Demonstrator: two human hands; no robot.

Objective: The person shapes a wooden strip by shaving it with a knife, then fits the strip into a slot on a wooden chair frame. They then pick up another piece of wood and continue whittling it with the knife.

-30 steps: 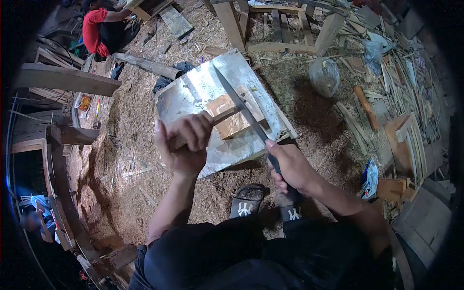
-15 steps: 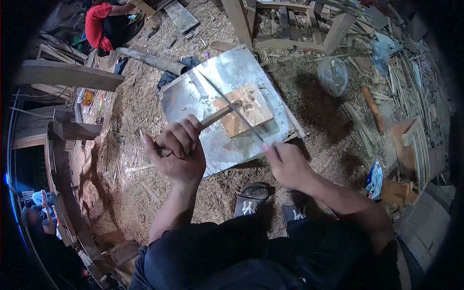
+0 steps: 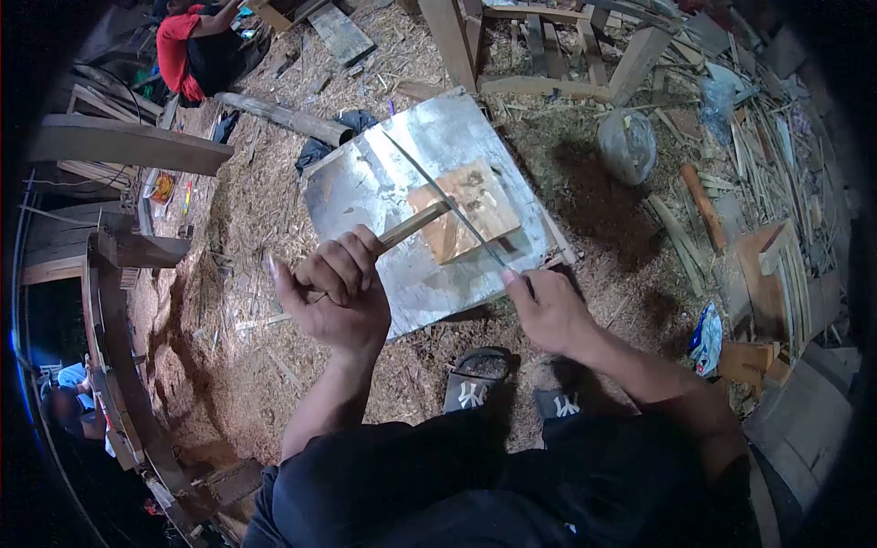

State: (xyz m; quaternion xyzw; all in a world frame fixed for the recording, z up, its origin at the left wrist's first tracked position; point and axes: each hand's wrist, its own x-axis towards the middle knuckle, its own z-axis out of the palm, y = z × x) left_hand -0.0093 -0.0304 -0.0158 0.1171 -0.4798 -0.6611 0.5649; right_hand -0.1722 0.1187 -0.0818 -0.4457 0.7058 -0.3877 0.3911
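Observation:
My left hand [image 3: 340,288] is wrapped round a wooden stick [image 3: 413,226], its far end pointing up and to the right over a square wood block [image 3: 475,208]. In my right hand [image 3: 548,310] is a long, thin, dark blade [image 3: 425,179], seen nearly edge-on; its handle is hidden in my fist. The blade crosses the stick's far end in this view, above the block. The block lies on a worn, pale board [image 3: 365,203] set on the ground in front of my feet.
Wood shavings [image 3: 228,356] cover the ground. A clear plastic bag [image 3: 628,146] and a round wood piece [image 3: 703,206] lie to the right. Timber frames [image 3: 548,87] stand at the back. A person in a red shirt [image 3: 175,53] sits far left; a curved timber [image 3: 119,338] stands at left.
The blade has shifted slightly to the right along with my right hand. The stick's end has dropped a little and stays under the blade. The person in red has moved an arm.

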